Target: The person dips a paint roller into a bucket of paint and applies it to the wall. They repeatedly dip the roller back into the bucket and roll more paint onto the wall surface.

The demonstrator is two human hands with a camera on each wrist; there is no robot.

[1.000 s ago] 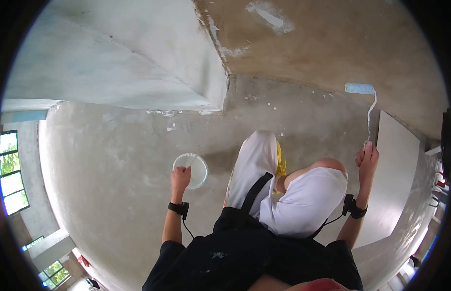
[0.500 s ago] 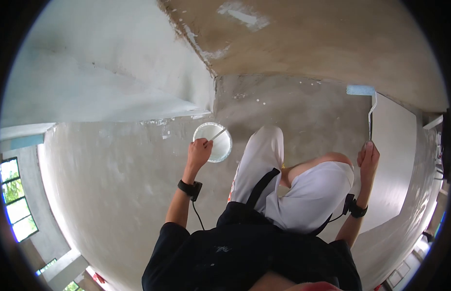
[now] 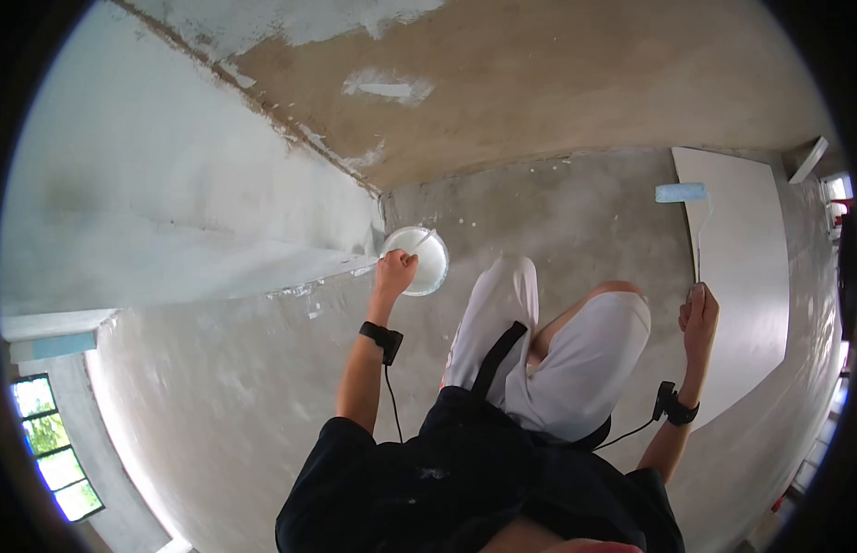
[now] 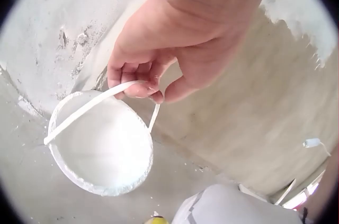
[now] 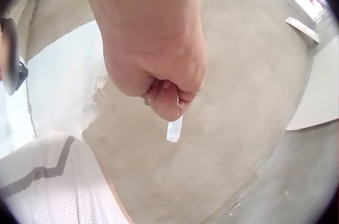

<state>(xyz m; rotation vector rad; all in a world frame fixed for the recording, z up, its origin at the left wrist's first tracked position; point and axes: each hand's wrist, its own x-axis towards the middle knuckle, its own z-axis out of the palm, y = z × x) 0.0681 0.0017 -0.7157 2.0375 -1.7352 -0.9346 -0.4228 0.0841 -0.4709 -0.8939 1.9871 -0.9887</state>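
My left hand grips the thin white handle of a round white bucket. White paint lies inside the bucket, with thicker smears around its rim. In the head view the bucket stands out just past the knuckles, close to the wall corner. Off to the right, my right hand holds a paint roller by its grip, fingers wrapped round it. The roller's light blue sleeve points away from me on a thin bent frame. From the right wrist, the hand hides most of the roller; only a pale end shows below the fingers.
A white-painted wall meets a bare brown wall at a corner ahead. A large pale board lies on the grey floor at the right. White-clad knees are bent between the arms.
My left hand has carried the bucket forward and to the right, toward the wall corner. The view has swung rightward. My right hand still holds the roller, which now overlaps the board in view.
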